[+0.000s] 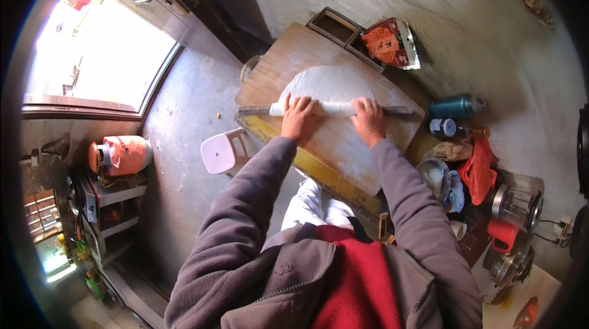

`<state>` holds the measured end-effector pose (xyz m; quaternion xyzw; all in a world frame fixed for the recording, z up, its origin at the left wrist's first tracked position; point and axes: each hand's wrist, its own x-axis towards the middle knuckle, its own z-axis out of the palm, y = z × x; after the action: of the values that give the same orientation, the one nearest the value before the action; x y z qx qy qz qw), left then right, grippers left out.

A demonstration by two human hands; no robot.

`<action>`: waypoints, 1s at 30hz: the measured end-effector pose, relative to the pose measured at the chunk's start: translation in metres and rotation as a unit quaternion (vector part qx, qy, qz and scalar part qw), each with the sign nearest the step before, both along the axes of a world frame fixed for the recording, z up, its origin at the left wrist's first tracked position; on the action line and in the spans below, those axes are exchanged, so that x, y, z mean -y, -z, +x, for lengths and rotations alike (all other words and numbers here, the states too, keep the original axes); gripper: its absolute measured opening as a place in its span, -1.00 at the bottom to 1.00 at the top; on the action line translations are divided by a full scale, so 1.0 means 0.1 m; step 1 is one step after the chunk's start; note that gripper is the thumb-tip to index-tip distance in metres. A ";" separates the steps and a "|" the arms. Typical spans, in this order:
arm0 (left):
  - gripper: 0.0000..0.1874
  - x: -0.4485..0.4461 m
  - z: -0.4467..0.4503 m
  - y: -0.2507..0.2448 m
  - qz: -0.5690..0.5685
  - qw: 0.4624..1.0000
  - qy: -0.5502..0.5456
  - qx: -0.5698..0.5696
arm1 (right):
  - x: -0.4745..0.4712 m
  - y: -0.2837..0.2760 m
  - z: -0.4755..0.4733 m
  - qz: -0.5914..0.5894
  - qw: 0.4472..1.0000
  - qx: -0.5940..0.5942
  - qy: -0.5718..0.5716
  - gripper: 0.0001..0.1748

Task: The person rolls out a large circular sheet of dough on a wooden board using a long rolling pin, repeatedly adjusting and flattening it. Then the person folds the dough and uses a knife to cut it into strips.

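Note:
A wide sheet of white dough lies on a floured wooden board. Its near edge is wrapped around a long wooden rolling pin, whose bare ends stick out on both sides. My left hand grips the wrapped part near its left end, fingers over the top. Towards the right end of the wrap, my right hand holds it the same way. Between the hands a stretch of rolled dough shows. Flour dusts the board on the near side of the pin.
The board rests on a yellow-edged table. At its back stand a wooden box and a red food packet. To the right are a teal bottle, a jar and a blender jug. A plastic stool stands left.

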<state>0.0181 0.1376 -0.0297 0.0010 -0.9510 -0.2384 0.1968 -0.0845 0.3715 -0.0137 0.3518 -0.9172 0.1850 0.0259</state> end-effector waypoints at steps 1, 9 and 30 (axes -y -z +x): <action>-0.51 -0.01 0.16 -0.01 -0.015 0.999 0.017 0.022 | -0.07 0.02 0.21 -0.006 0.999 0.031 0.009 -0.42; -0.44 -0.20 0.17 -0.10 -0.060 0.991 0.017 0.117 | -0.12 0.16 0.48 -0.069 0.993 -0.005 0.094 -0.42; -0.14 0.61 -0.50 0.00 -0.082 0.975 -0.098 0.180 | -0.14 0.27 0.00 0.071 0.973 -0.041 0.214 -0.18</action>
<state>-0.0314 0.0770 -0.0297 0.1208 -0.9825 -0.1350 0.0441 -0.0848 0.3858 -0.0409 0.1557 -0.9802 0.0947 0.0771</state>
